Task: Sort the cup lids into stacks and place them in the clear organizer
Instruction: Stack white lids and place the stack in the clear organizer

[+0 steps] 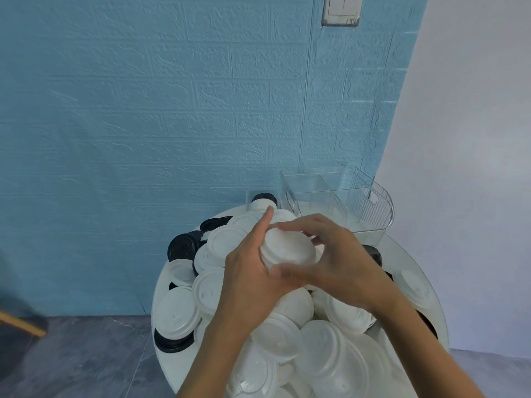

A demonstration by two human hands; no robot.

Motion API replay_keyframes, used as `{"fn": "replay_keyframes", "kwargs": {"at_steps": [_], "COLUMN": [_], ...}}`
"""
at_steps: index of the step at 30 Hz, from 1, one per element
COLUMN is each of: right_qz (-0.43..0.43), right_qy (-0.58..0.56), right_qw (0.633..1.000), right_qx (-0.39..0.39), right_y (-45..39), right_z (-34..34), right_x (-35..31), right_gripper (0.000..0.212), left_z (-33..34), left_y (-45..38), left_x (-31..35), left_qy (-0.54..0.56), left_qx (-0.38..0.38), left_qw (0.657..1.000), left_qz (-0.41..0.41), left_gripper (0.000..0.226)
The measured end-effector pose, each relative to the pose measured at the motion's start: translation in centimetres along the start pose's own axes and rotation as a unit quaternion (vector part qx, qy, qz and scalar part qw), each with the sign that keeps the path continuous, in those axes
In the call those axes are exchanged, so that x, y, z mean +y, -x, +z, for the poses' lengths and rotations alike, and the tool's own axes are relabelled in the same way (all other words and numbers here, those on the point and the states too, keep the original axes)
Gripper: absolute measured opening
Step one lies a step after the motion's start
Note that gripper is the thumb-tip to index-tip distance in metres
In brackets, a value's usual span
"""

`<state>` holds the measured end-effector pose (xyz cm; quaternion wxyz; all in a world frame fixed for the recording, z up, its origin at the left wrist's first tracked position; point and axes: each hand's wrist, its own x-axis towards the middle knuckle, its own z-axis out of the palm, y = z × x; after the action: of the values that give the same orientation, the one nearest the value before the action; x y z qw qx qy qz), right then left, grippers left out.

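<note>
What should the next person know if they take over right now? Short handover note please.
Left hand and right hand: both grip a small stack of white lids above the pile.
Loose white lids and black lids cover the round table.
Clear organizer stands at the table's far right; no lids visible in it.
Left: finish sorting, place the stacks in it.

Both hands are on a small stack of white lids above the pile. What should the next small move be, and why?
Probably carry the stack of white lids up and to the right into the clear organizer. The left hand and right hand grip it from both sides, above the loose lids on the round table. The organizer's near compartments look empty.
</note>
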<state>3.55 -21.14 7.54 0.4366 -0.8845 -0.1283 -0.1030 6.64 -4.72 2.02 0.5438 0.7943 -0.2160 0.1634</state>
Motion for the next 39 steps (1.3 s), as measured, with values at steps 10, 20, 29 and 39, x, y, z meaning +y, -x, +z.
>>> {"fn": "replay_keyframes", "kwargs": {"at_steps": [10, 20, 29, 39], "right_qz": [0.074, 0.18, 0.178, 0.156], "right_qy": [-0.249, -0.512, -0.469, 0.097], "right_qw": [0.965, 0.836, 0.863, 0.982], "right_qx": [-0.042, -0.083, -0.056, 0.039], "right_y": [-1.5, -1.6, 0.2, 5.3], "right_z": [0.5, 0.9, 0.8, -2.0], "right_x": [0.6, 0.3, -0.2, 5.5], "right_gripper": [0.048, 0.062, 0.074, 0.065], "left_z": [0.5, 0.7, 0.4, -0.9], "left_y": [-0.5, -0.5, 0.6, 2.6], "left_x": [-0.2, 0.7, 1.2, 0.8], "left_qy": [-0.013, 0.079, 0.064, 0.041], "left_qx": [0.05, -0.004, 0.002, 0.043], "left_qw": [0.998, 0.997, 0.998, 0.998], "left_qz": [0.042, 0.011, 0.014, -0.022], "left_gripper": [0.081, 0.095, 0.087, 0.076]}}
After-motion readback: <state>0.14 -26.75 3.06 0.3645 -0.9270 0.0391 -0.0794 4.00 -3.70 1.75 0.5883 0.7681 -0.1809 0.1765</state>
